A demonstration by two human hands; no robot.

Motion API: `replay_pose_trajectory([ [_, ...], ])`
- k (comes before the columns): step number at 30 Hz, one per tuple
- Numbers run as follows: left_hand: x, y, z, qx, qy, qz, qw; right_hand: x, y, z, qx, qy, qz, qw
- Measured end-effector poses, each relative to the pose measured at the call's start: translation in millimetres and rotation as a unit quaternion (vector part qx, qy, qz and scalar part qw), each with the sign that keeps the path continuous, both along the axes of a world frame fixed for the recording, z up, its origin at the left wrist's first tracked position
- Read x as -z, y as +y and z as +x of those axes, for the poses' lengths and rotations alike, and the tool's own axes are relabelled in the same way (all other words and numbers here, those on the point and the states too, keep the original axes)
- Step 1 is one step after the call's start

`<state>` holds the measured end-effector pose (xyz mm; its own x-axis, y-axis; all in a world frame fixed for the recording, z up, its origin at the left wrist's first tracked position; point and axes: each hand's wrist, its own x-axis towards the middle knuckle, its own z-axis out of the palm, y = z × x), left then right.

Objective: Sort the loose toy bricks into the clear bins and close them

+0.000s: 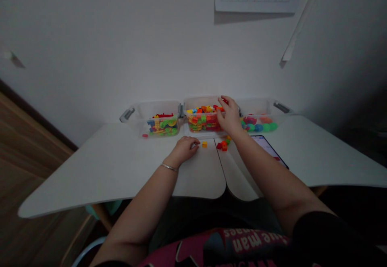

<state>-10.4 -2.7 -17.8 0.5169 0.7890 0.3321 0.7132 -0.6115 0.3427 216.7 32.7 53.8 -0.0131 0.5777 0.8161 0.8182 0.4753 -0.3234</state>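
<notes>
My right hand (pixel 229 115) reaches into the middle clear bin (pixel 202 118) of coloured bricks, fingers curled over the pieces at its right side; a red piece shows at the fingertips, but what the hand holds is hidden. My left hand (pixel 186 147) rests on the white table (pixel 115 166) in front of that bin, fingers curled loosely, a thin bracelet on the wrist. A small orange brick (pixel 204 144) lies just right of it. A little cluster of red, orange and green bricks (pixel 223 144) sits under my right wrist.
A left bin (pixel 157 119) holds mixed bricks and round pieces. A right bin (pixel 261 117) holds red, blue and green round pieces. A phone (pixel 270 150) lies on the table by my right forearm. A white wall stands behind the bins.
</notes>
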Motion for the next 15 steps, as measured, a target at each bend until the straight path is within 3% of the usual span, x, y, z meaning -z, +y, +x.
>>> replay_pose_trajectory([
  [5,-2.4,-2,0,0.003,0.003,0.005,1.000,5.0,-3,-11,0.035,-0.063,-0.058,0.996],
  [15,3.1,1,-1,0.005,0.002,0.011,1.000,-4.9,-10,-12,0.074,-0.184,-0.122,0.972],
])
